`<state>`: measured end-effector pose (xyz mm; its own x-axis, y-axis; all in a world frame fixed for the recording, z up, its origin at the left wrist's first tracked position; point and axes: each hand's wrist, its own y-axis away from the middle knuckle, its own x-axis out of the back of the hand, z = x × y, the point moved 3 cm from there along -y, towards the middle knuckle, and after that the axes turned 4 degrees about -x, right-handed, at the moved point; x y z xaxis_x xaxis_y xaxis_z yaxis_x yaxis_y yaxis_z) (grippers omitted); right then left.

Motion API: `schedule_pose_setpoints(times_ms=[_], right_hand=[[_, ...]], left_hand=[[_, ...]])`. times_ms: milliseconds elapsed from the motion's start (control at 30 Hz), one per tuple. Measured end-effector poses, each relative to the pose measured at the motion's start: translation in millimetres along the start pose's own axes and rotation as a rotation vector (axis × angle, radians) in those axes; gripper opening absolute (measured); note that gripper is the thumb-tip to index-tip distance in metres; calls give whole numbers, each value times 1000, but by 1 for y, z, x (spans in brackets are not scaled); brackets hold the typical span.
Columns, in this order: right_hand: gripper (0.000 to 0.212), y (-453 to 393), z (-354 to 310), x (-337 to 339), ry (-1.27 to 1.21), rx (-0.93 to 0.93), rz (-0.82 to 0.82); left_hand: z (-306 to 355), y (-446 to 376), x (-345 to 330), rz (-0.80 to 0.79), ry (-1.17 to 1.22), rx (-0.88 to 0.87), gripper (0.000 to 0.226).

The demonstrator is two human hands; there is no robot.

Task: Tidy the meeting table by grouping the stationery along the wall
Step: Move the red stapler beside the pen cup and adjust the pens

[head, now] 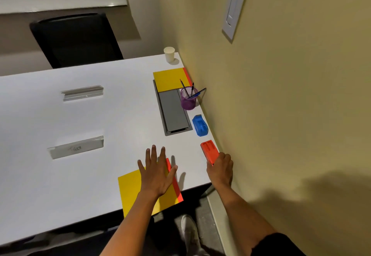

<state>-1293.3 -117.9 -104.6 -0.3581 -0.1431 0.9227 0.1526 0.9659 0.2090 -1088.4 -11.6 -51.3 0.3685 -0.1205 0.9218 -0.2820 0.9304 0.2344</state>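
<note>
Now, your left hand (pixel 158 173) lies flat, fingers spread, on the yellow sheet (pixel 132 189) with the red sheet (pixel 176 187) showing beneath it at the near edge of the counter (pixel 80 119). Keep that palm pressing evenly and slide both sheets together toward the wall (pixel 281 95) so they don't fan apart. Your right hand (pixel 220 167) grips the near end of the red stapler (pixel 209 150), close by the wall; set it down in line behind the blue stapler (pixel 199 125). Farther along, the purple pen cup (pixel 188 99) and another yellow sheet (pixel 168 79) already sit by the wall.
</note>
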Motion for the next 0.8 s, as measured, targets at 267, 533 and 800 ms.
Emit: schedule_pose_setpoints(times_ms=[267, 533, 800], right_hand=[[56, 1, 11, -8, -10, -12, -11], [59, -3, 7, -7, 19, -6, -23], [60, -7, 3, -10, 32, -38, -21]], left_hand=[[8, -12, -18, -48, -24, -33, 78], [4, -12, -18, -60, -36, -29, 78], [-8, -7, -19, -56, -38, -15, 78]])
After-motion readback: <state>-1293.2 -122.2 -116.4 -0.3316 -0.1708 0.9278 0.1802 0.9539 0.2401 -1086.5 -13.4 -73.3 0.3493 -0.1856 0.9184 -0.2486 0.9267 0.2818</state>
